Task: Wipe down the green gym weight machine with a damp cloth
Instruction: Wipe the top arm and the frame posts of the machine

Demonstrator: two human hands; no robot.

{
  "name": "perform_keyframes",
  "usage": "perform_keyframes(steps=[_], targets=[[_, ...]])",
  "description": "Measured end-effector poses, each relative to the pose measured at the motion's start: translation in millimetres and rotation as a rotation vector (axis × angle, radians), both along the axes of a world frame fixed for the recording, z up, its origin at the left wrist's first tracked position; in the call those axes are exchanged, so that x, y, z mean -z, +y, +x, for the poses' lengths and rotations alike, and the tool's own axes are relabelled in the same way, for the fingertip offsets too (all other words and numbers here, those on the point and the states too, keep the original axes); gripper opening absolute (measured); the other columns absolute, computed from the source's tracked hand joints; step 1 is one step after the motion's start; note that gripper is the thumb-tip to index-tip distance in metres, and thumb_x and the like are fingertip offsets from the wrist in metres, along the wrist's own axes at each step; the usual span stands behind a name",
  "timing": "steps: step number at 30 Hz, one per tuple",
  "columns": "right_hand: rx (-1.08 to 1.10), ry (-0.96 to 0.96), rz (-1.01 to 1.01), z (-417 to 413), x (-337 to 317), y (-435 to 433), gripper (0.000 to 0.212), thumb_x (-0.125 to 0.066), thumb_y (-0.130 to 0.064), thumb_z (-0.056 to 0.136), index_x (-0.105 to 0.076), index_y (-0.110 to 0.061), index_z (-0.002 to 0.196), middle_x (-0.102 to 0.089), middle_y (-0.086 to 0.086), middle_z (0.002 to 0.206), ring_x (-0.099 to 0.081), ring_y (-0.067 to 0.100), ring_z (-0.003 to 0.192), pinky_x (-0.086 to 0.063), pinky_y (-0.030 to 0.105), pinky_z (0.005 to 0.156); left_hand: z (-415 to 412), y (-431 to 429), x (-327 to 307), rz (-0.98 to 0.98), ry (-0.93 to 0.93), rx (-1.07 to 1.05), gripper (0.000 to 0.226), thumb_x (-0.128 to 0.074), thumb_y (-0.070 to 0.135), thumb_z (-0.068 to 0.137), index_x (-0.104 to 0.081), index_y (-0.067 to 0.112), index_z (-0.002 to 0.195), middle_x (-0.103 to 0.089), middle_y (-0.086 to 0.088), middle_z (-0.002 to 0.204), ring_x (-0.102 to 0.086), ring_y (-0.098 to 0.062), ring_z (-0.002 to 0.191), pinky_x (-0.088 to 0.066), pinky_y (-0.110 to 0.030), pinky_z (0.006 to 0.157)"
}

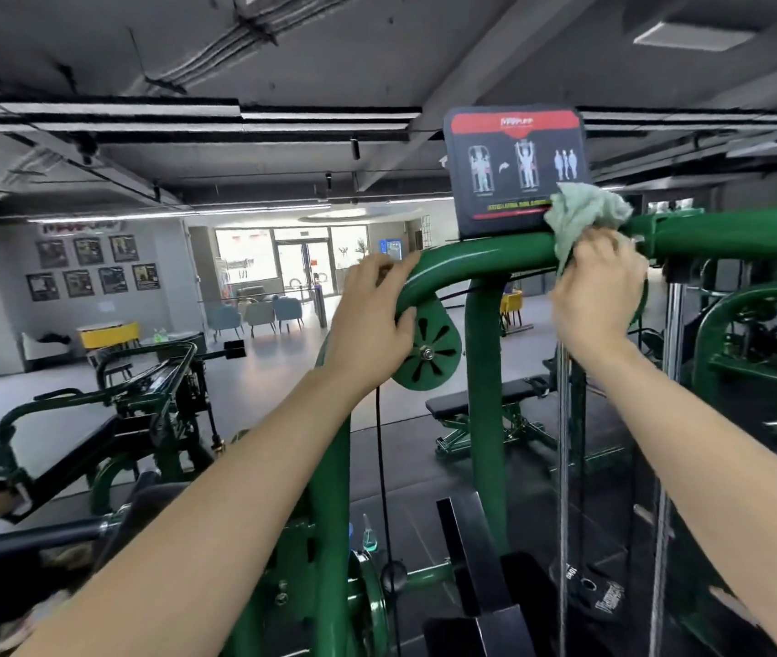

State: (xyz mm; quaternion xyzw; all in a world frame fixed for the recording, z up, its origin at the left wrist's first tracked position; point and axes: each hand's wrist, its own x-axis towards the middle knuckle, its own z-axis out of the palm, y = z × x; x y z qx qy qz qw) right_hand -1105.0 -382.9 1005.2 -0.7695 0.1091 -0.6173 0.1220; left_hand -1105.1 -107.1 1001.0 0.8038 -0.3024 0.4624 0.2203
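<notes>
Right hand (596,286) clamps cloth (583,213) on the machine's top bar (495,258), which runs left-right; unwiped bend lies left toward left hand (372,315), wrapped round it as brace.

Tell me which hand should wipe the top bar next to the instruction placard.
Right. The right hand already holds the cloth against the top bar, just below the placard. The left hand has no cloth; it grips the bar's curved end, probably as a brace.
</notes>
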Motion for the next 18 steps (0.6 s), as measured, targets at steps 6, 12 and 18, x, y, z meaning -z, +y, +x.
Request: perform_keyframes(steps=[6,12,18], targets=[[-0.107,-0.045,0.071,-13,2,72,0.031,-0.048,-0.001,0.088,-0.070,0.007,0.108,-0.067,0.022,0.122,-0.057,0.039,0.121,-0.055,0.053,0.094,-5,17,17,-0.055,0.043,0.061,0.064,-0.063,0.013,0.097,-0.042,0.018,0.157,-0.045,-0.002,0.147,-0.037,-0.020,0.137,-0.025,-0.023,0.115],[-0.396,-0.108,-0.233,-21,27,150,0.043,-0.050,-0.005,0.093,-0.067,-0.004,0.132,-0.065,0.010,0.136,-0.057,0.028,0.129,-0.049,0.036,0.105,-7,17,20,-0.094,0.017,0.044,0.062,-0.064,0.006,0.087,-0.047,0.010,0.147,-0.049,-0.007,0.145,-0.042,-0.026,0.134,-0.036,-0.040,0.117],[-0.392,-0.113,-0.275,-6,19,76,0.044,-0.055,-0.003,0.097,-0.064,-0.009,0.139,-0.061,0.007,0.145,-0.054,0.026,0.136,-0.047,0.040,0.112,-11,25,34,-0.090,0.065,-0.003,0.071,-0.064,0.016,0.098,-0.034,0.019,0.162,-0.040,-0.004,0.154,-0.032,-0.018,0.142,-0.025,-0.020,0.115]])
